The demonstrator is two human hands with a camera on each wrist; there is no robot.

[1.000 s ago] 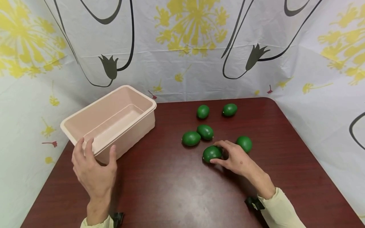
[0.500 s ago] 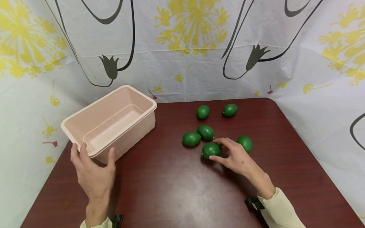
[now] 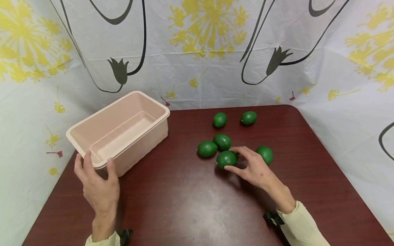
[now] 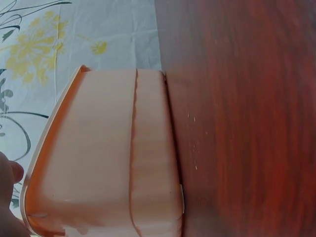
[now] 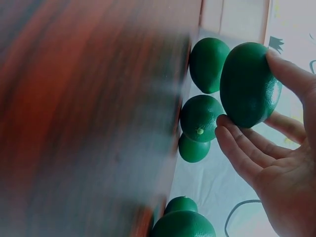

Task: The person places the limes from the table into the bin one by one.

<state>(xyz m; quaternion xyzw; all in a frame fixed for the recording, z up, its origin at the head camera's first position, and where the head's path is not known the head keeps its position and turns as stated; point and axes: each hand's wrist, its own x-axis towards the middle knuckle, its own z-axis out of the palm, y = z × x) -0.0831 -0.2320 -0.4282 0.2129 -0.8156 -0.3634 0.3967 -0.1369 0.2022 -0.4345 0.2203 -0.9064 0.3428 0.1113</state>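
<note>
My right hand (image 3: 257,169) pinches a green lime (image 3: 226,159) between thumb and fingertips. In the right wrist view, the held lime (image 5: 250,85) stands off from the table surface, with the thumb on one side and fingertips on the other. Two limes lie just beyond it, one at the left (image 3: 207,149) and one touching that (image 3: 222,141). My left hand (image 3: 100,191) is at the near corner of a pale pink rectangular bin (image 3: 140,145), fingers spread around the rim. The bin's inside shows no limes. In the left wrist view, part of the hand (image 4: 7,185) overlaps the rim.
Two more limes lie toward the table's back edge, one at the left (image 3: 220,120) and one at the right (image 3: 248,118). Another lime (image 3: 264,155) sits behind my right hand. A patterned white cloth (image 3: 200,82) hangs behind the dark red table (image 3: 184,201).
The held lime and my right fingers have shifted slightly up and left, away from the tabletop. My left hand has moved a little left at the bin's corner, its thumb closer to the bin wall.
</note>
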